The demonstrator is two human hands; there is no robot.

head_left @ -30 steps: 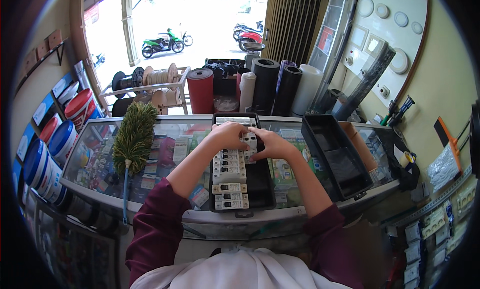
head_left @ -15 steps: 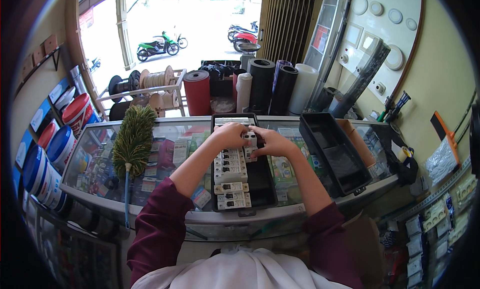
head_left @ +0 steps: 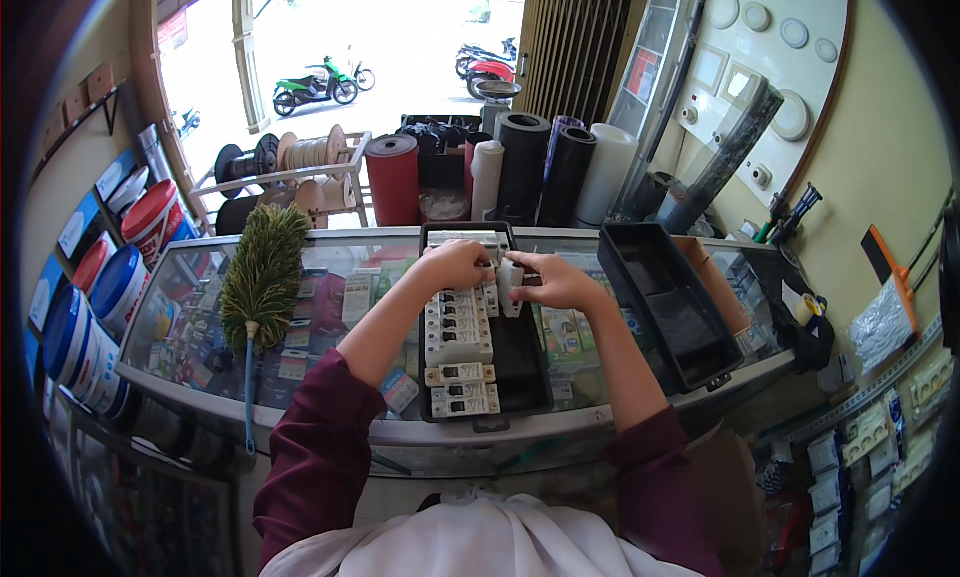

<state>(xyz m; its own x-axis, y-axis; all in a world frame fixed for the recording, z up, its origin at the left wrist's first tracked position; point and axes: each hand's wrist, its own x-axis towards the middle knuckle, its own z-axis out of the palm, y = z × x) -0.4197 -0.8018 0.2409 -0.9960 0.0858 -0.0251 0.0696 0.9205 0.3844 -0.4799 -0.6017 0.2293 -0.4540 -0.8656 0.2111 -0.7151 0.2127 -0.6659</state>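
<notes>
A black tray on the glass counter holds several white circuit breakers, lined up along its left side. Between the fingers and thumb of my right hand is a white circuit breaker, upright and turned sideways over the tray's right half. My left hand reaches over the row from the left. Its fingers are closed at the top of another narrow circuit breaker, and the fingertips partly cover it. Two separate breaker blocks lie at the near end of the tray.
An empty-looking black tray lies to the right, beside a cardboard box. At the left, a green feather duster rests across the glass counter. Rolls of sheeting and cable spools stand behind it.
My right hand has moved slightly right, bringing one circuit breaker away from the row and turning it sideways. My left hand stays over the row, and a gap now separates the hands.
</notes>
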